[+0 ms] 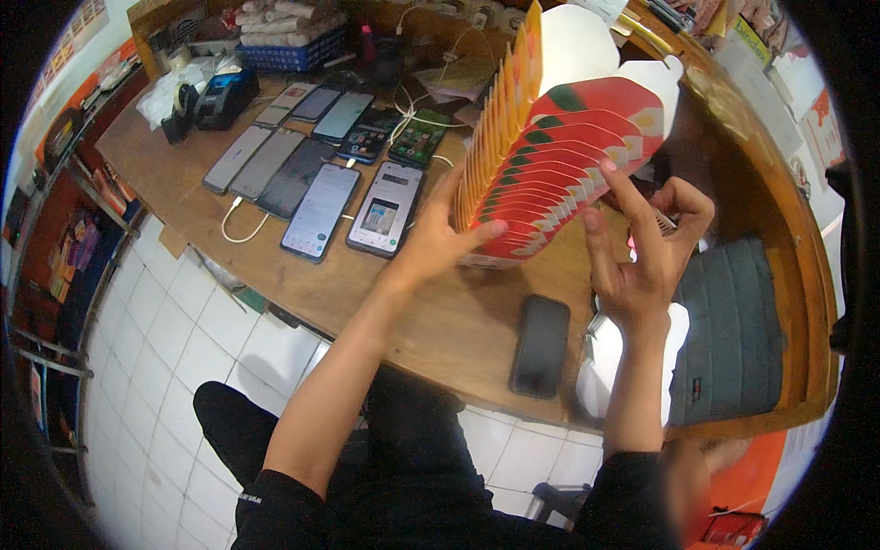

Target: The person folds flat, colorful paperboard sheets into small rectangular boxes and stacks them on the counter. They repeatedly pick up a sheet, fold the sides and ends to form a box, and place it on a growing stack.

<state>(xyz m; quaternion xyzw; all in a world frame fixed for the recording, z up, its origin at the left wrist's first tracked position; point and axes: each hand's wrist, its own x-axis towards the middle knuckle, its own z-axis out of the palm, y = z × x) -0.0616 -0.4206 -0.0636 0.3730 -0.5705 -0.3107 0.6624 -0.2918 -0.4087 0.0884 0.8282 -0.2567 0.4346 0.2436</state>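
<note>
A tall stack of nested paper food boxes (568,156), red and yellow outside with white insides, stands tilted above the wooden table. My left hand (449,234) grips its lower left side, the thumb across the red face. On the right side, my right hand (646,234) has its index finger and thumb stretched toward the box edges, the index fingertip at the stack. Its other fingers curl around something small, partly hidden, that I cannot make out. Beneath my right forearm lie white paper pieces (598,367), and a dark phone (540,346) lies left of them.
Several phones (321,211) lie in rows on the table (440,312), some with white charging cables. Behind them are a black tape dispenser (225,96) and a blue basket (293,50). A dark grey padded case (729,330) lies at right. Another person's blurred part (687,486) shows lower right.
</note>
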